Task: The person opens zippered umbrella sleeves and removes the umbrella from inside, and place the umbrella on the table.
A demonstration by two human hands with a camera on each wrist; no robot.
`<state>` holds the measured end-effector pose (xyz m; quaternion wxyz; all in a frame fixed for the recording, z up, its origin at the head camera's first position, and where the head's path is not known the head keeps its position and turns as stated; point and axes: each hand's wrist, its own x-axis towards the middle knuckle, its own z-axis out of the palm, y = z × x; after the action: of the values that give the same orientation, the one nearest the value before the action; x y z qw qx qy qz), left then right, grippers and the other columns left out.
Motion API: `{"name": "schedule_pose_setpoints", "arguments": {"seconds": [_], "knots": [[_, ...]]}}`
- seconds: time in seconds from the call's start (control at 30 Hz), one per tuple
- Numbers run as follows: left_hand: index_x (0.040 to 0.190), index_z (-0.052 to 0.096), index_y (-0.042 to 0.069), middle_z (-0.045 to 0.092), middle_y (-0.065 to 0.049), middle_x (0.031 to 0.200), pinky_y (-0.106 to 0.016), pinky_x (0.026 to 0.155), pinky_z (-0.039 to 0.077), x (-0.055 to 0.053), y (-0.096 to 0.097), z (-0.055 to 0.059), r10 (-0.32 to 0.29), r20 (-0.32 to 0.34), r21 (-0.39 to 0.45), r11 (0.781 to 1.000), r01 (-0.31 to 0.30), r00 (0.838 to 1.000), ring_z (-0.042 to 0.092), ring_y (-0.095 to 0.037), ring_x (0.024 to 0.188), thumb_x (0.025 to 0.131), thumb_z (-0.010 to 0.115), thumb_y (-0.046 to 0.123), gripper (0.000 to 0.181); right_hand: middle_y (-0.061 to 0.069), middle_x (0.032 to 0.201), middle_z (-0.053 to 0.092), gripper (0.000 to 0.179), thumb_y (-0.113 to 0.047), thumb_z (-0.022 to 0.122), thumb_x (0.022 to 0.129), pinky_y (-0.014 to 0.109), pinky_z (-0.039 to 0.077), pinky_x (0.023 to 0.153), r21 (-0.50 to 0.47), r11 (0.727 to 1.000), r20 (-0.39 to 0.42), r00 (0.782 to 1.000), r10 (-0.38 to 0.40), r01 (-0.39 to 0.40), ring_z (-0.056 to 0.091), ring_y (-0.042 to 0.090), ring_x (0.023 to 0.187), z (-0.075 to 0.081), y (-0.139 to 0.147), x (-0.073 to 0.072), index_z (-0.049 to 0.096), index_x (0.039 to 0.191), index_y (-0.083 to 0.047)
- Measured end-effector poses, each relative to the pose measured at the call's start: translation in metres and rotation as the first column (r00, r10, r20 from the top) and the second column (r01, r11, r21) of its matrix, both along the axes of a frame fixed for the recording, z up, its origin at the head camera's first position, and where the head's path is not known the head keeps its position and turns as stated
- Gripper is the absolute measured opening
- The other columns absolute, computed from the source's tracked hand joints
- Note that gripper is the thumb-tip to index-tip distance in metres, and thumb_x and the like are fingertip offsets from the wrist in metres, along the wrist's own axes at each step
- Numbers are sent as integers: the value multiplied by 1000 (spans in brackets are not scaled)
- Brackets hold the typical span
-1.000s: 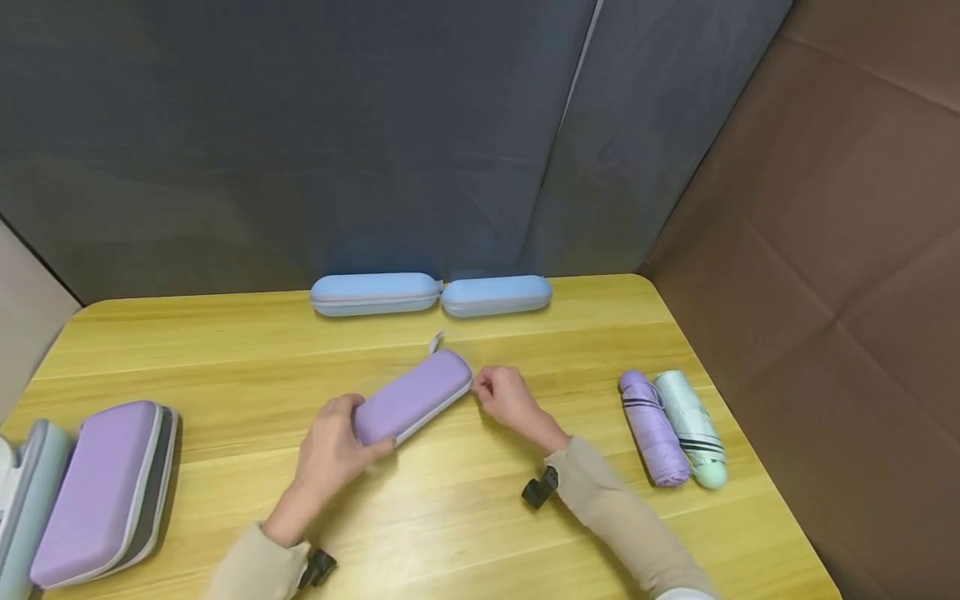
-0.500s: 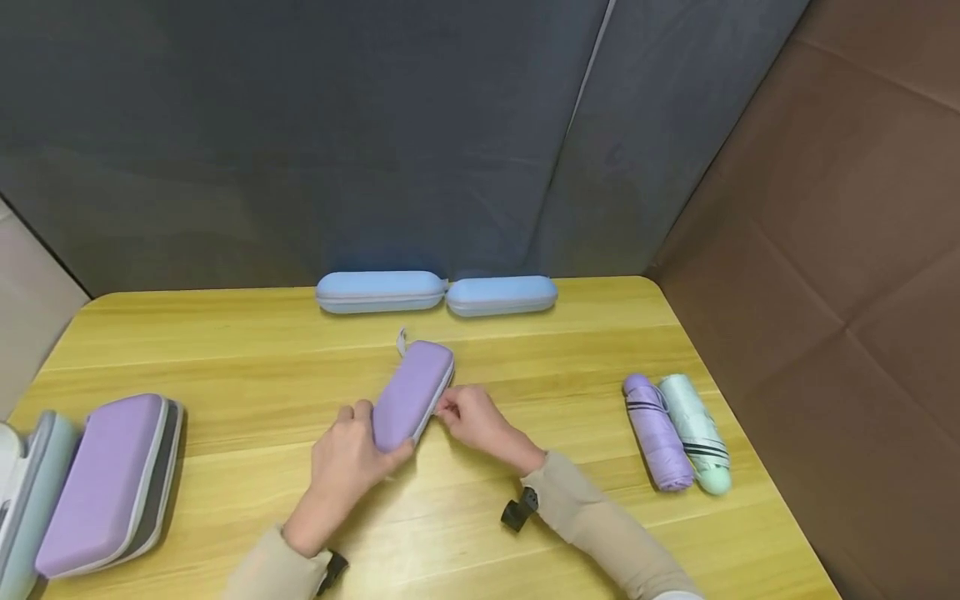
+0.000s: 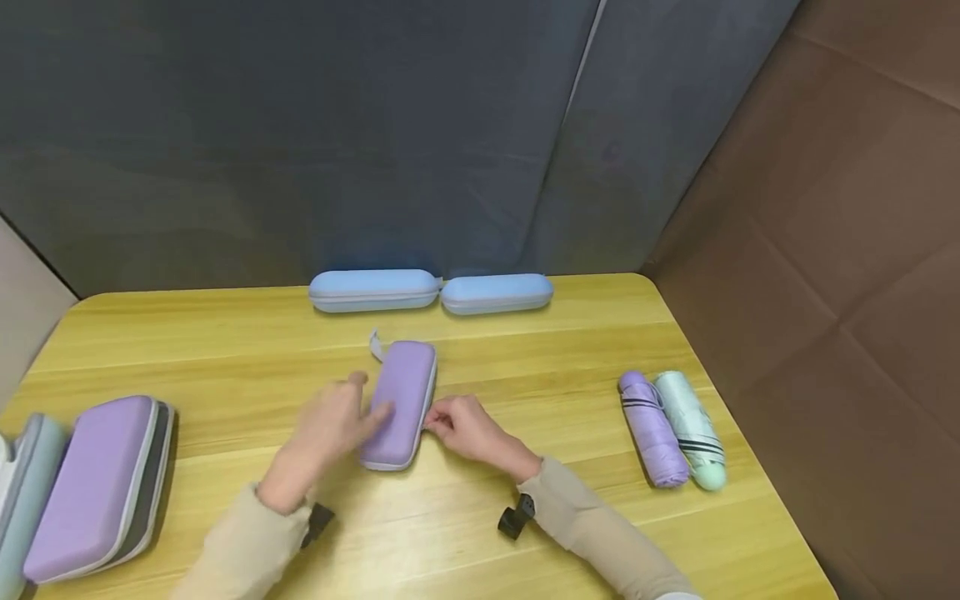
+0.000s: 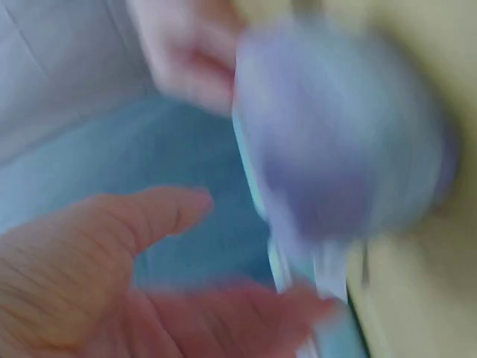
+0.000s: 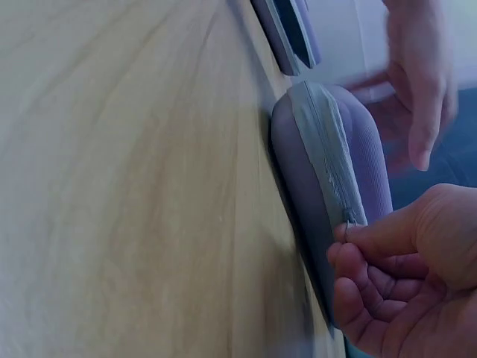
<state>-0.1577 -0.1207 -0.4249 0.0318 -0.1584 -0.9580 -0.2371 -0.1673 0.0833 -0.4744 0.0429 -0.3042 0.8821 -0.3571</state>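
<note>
A purple hard-shell zip case point(image 3: 405, 387) lies on the wooden table in the middle of the head view, its grey strap pointing to the far left. My right hand point(image 3: 467, 429) is at its right side; in the right wrist view the thumb and finger pinch the zipper pull point(image 5: 349, 216) on the grey zip band point(image 5: 320, 142). Blurred by motion, my left hand point(image 3: 326, 427) is spread by the case's left side, thumb overlapping the top in the head view. In the left wrist view the left hand's fingers point(image 4: 168, 212) hold nothing.
Two light blue cases point(image 3: 375, 292) stand along the table's far edge. A purple folded umbrella point(image 3: 652, 429) and a pale green folded umbrella point(image 3: 692, 429) lie at right. A larger purple case point(image 3: 93, 487) and a grey-green case point(image 3: 33, 500) stand at left.
The purple case has turned more upright in the head view, and its strap end has swung left. My left hand has let go of it; my right hand has moved nearer me along its side.
</note>
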Motion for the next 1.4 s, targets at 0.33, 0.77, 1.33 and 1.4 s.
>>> {"name": "schedule_pose_setpoints", "arguments": {"seconds": [0.33, 0.77, 1.33, 1.4], "knots": [[135, 50, 11, 49, -16, 134, -42, 72, 51, -97, -15, -4, -589, 51, -120, 798, 591, 806, 47, -35, 120, 62, 58, -17, 79, 9, 80, 68, 7, 1, 63, 86, 12, 47, 66, 25, 999, 60, 998, 26, -27, 60, 10, 71, 1, 1, -5, 69, 85, 0], [130, 56, 15, 56, -9, 113, -40, 77, 48, -115, -15, 5, -637, 133, -238, 723, 648, 759, 53, -25, 98, 55, 72, -4, 79, 9, 81, 68, 6, 1, 63, 86, 12, 48, 68, 44, 997, 60, 996, 62, -64, 63, 14, 74, 2, 1, -6, 69, 84, 0], [120, 57, 7, 59, -10, 112, -45, 79, 48, -103, -46, -2, -544, 136, -169, 811, 560, 828, 56, -27, 97, 50, 86, 16, 77, 5, 83, 68, 7, -2, 62, 87, 13, 48, 68, 84, 996, 50, 999, 17, -21, 60, 8, 73, -2, 23, 0, 69, 87, -2], [119, 57, 6, 60, -9, 112, -45, 80, 48, -99, -51, -7, -523, 131, -122, 834, 537, 842, 56, -26, 97, 52, 86, 19, 75, 5, 83, 68, 7, -2, 62, 88, 14, 48, 68, 87, 996, 52, 999, 5, -9, 60, 8, 74, -3, 27, 1, 69, 87, -2]]}}
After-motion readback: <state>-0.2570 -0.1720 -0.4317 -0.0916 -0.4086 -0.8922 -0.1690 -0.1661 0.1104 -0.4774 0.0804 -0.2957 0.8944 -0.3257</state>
